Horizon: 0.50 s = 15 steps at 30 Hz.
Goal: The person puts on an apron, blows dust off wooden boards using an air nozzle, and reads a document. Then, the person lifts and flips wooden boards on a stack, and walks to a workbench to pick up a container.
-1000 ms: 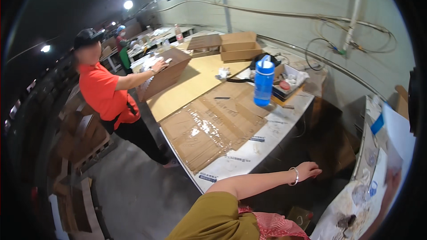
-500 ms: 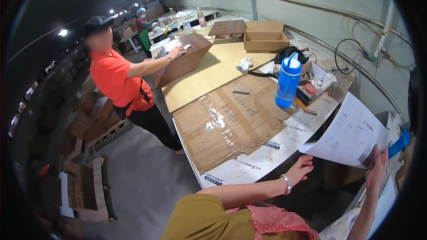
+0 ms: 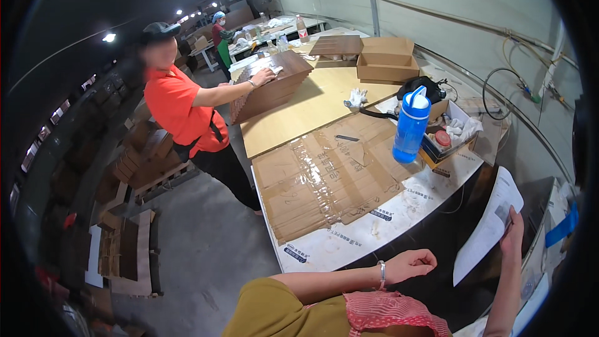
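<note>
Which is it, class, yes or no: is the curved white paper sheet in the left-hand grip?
No, the right-hand grip holds the white paper sheet, apart from the left-hand grip.

A head-worn fisheye looks down and forward across the nearby table (image 3: 327, 254).

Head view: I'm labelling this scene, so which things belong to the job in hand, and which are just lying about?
Apparently in use:
paper sheet, held by the right hand
(left hand loosely curled, nothing visible in it)

Apparently just lying about:
blue bottle
white glove
open cardboard box
flattened cardboard
</note>
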Motion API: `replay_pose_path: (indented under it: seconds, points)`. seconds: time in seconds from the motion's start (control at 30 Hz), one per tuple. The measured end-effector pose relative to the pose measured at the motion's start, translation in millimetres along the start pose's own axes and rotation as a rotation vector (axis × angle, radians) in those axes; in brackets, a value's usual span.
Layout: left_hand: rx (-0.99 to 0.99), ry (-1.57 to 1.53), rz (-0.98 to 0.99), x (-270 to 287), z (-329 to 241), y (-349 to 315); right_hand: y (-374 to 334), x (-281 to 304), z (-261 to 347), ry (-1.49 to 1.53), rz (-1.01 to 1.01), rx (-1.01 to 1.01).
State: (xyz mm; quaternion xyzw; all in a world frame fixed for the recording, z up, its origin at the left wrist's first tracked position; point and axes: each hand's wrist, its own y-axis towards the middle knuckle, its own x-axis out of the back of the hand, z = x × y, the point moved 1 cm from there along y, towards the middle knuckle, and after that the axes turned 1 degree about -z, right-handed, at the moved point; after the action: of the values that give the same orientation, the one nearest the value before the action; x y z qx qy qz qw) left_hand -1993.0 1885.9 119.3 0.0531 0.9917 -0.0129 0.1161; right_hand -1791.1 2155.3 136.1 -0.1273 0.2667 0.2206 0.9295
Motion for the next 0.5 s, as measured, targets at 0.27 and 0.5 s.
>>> replay_pose_path:
  seconds: [0.27,0.5]
  points:
    - [-0.025,0.314,-0.065,44,-56,3,-53,-92,2,-0.337,0.085,0.132]
    - [-0.312,0.522,-0.423,86,-50,78,-80,-94,29,-0.333,0.124,0.139]
